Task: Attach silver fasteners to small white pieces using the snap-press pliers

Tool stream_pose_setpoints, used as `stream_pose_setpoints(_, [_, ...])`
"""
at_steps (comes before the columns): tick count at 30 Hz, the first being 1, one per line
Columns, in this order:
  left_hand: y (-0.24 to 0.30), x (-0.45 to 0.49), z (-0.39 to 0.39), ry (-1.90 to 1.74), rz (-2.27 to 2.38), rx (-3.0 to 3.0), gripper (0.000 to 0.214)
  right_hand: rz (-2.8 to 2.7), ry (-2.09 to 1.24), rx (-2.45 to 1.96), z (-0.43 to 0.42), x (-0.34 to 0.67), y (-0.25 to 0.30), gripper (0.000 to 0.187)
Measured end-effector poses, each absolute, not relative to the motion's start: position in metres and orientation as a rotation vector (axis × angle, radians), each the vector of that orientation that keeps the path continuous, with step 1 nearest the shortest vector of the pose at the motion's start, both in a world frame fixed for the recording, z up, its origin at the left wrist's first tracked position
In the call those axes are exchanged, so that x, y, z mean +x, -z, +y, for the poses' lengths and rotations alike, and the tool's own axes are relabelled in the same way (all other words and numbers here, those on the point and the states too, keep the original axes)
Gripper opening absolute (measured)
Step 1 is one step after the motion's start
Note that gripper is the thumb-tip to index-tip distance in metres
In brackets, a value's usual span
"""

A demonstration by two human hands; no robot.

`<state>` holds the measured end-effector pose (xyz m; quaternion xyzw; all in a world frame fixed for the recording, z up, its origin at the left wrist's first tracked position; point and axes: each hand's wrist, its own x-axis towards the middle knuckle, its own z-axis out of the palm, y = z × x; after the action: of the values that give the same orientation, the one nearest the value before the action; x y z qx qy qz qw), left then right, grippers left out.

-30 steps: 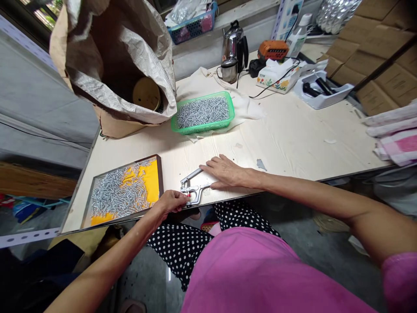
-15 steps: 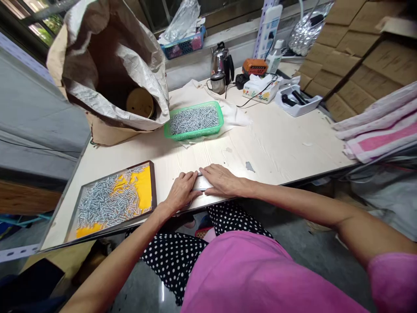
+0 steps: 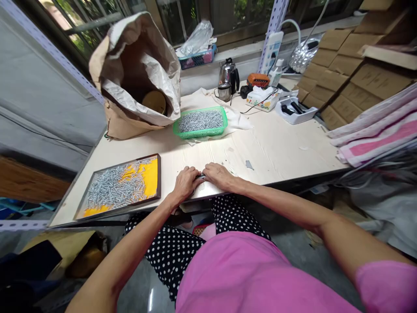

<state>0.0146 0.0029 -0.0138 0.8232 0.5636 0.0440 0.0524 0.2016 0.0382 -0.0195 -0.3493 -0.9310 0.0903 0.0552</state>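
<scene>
Both my hands meet over a small metal clamp tool (image 3: 202, 177) at the front edge of the pale wooden table (image 3: 280, 148). My left hand (image 3: 185, 182) curls its fingers over the tool's left end. My right hand (image 3: 219, 175) lies on its right part with the fingers bent and pressed on it. Only a sliver of grey metal shows between the two hands. To the left lies a dark-framed tray (image 3: 159, 178) with a yellow base, holding several silver screws.
A green basket (image 3: 224, 121) of screws rests on a white cloth mid-table, beside an open paper sack (image 3: 137, 74). A kettle (image 3: 229, 74), tissue box (image 3: 260, 98) and white holder (image 3: 296, 114) stand at the back. Folded towels (image 3: 374, 130) and cardboard boxes (image 3: 342, 61) fill the right.
My left hand moved from the tool's red-tipped end onto its top, closing in beside my right hand. The tool is now almost fully covered. The view tilted up.
</scene>
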Motion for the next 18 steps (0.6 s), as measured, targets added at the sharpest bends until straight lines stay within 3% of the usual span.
stream_pose_setpoints(2, [0.016,0.013,-0.001,-0.187,1.740,2.497,0.034,-2.789,-0.243,-1.061,0.038,0.205,0.017,0.026])
stream_pose_setpoints(6, [0.028,0.017,-0.017,-0.380,1.819,2.521,0.040,-2.788,-0.308,-1.037,0.047,0.215,0.008,0.061])
stream_pose_setpoints(8, [0.037,0.025,-0.028,-0.465,1.770,2.570,0.042,-2.794,-0.380,-1.039,0.053,0.219,0.005,0.066])
stream_pose_setpoints(15, [0.052,0.052,-0.057,-0.540,1.607,2.560,0.037,-2.796,-0.320,-1.112,0.077,0.209,0.014,0.028])
stream_pose_setpoints(18, [0.048,0.054,-0.059,-0.554,1.604,2.524,0.036,-2.820,-0.244,-1.105,0.094,0.198,0.013,0.022])
